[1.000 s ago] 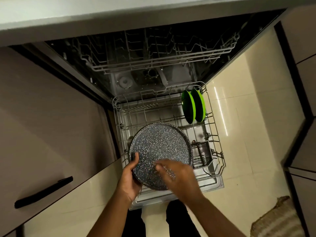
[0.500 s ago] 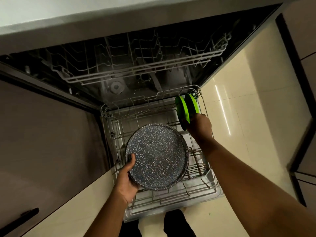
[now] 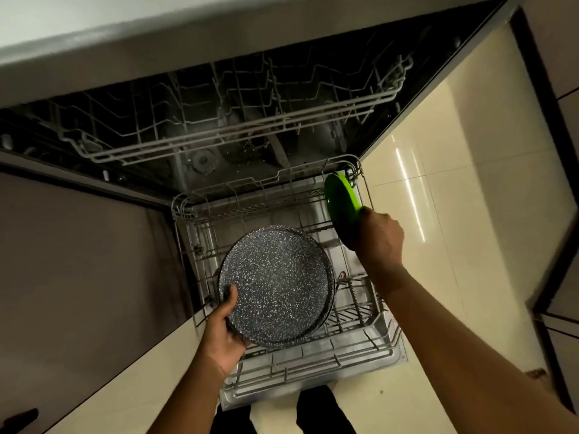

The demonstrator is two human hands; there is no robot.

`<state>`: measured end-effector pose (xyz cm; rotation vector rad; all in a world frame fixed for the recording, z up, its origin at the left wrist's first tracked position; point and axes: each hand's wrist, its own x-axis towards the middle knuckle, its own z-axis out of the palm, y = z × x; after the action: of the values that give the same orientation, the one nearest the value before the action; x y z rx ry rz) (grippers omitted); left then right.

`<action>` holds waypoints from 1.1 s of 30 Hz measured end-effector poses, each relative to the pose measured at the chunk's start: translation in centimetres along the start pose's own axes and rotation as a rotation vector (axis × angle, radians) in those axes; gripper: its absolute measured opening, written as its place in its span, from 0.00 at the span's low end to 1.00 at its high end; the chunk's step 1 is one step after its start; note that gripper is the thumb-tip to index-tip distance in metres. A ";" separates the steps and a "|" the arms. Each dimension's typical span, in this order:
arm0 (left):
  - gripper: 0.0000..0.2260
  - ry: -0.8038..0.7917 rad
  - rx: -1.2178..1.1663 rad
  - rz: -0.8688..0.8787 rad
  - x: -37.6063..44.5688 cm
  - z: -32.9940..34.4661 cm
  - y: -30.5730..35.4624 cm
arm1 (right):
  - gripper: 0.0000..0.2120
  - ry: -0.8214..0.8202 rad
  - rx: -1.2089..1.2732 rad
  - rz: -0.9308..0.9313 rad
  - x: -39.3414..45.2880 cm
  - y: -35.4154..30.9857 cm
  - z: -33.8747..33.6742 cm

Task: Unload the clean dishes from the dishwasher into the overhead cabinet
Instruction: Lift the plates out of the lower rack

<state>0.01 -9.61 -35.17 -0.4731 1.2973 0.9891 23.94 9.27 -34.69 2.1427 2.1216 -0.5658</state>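
Observation:
My left hand (image 3: 224,332) grips the near-left rim of a stack of dark speckled plates (image 3: 275,285), held flat above the pulled-out lower rack (image 3: 313,371) of the open dishwasher. My right hand (image 3: 377,236) grips the lower edge of the green plates (image 3: 340,198), which stand on edge at the rack's far right corner. They look pressed together; I cannot tell how many there are.
The upper rack (image 3: 238,130) sits pushed in under the grey countertop (image 3: 156,36). Brown cabinet fronts (image 3: 78,261) flank the dishwasher on the left. Glossy cream floor tiles (image 3: 454,198) lie to the right, and my legs stand at the rack's front edge.
My right hand left the speckled plates, reached to the far right of the rack and took hold of the green plates. The left hand kept the speckled plates.

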 end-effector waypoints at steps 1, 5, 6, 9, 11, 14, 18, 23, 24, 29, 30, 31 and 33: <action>0.23 -0.004 -0.003 0.000 -0.2 0.2 0.0 | 0.08 0.028 0.038 -0.001 -1.1 0.6 -0.9; 0.19 -0.027 0.000 -0.001 -0.5 1.1 0.1 | 0.12 0.166 0.215 0.103 -5.3 1.6 -4.6; 0.19 -0.027 0.005 0.000 -0.5 1.3 0.1 | 0.12 0.195 0.304 0.144 -6.5 1.4 -5.6; 0.20 -0.011 0.016 -0.001 -0.2 1.5 0.2 | 0.14 0.262 0.477 0.282 -10.0 0.9 -7.6; 0.18 -0.014 0.021 -0.002 -0.2 1.6 0.3 | 0.13 0.327 0.549 0.313 -11.9 1.0 -8.0; 0.16 -0.040 0.020 -0.012 -0.4 2.3 0.3 | 0.11 0.279 0.733 0.346 -13.8 0.9 -7.2; 0.19 -0.093 0.046 -0.031 -0.3 2.7 0.2 | 0.15 -0.024 1.159 0.480 -15.1 -0.6 -4.1; 0.19 -0.112 0.042 -0.057 0.1 2.0 0.2 | 0.11 -0.168 1.141 0.500 -14.5 -1.6 -0.6; 0.18 -0.105 0.036 -0.056 0.0 2.0 0.2 | 0.12 -0.164 1.074 0.489 -14.3 -1.5 -0.1; 0.15 -0.110 0.003 -0.077 0.1 1.3 0.5 | 0.26 -0.131 0.709 0.302 -13.5 -1.5 -0.3; 0.15 -0.113 -0.001 -0.074 0.1 1.1 0.6 | 0.26 -0.139 0.629 0.269 -13.4 -1.6 -0.9; 0.16 -0.116 -0.002 -0.072 0.1 0.9 0.7 | 0.24 -0.138 0.551 0.238 -13.0 -1.7 -1.7; 0.16 -0.116 -0.002 -0.068 0.2 0.6 1.1 | 0.19 -0.078 0.459 0.196 -11.9 -1.7 -3.3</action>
<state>-0.56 -8.50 -34.91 -0.4518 1.1694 0.9479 23.18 -0.97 -27.65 2.4615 1.8464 -1.1866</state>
